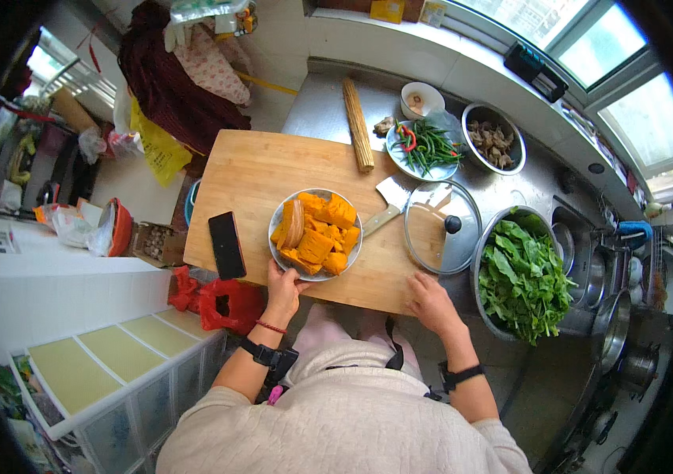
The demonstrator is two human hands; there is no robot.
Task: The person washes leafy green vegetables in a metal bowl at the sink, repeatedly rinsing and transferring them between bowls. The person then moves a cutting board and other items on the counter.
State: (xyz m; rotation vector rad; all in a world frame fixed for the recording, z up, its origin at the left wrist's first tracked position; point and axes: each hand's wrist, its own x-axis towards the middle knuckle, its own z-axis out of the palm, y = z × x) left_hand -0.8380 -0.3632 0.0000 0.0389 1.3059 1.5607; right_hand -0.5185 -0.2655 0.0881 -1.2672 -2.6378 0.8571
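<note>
My left hand [283, 288] grips the lower rim of a plate [357, 249] heaped with orange pumpkin chunks [316, 245], on a wooden cutting board [277, 160]. My right hand [429, 300] is at the board's near right edge, its fingers curled; nothing shows in it. Between the plate and a glass pot lid [452, 249] lies a cleaver [392, 195], its handle towards the plate. A black smartphone [226, 245] lies to the left of the plate. Across the board's far edge rests a bundle of thin wooden sticks [357, 125].
Right of the board stands a metal basin [478, 284] of leafy greens [523, 272]. Behind are a plate of chillies [425, 145], a white bowl [431, 95] and a metal bowl [520, 142] of brown pieces. Red plastic bags [232, 305] hang below the board's left side.
</note>
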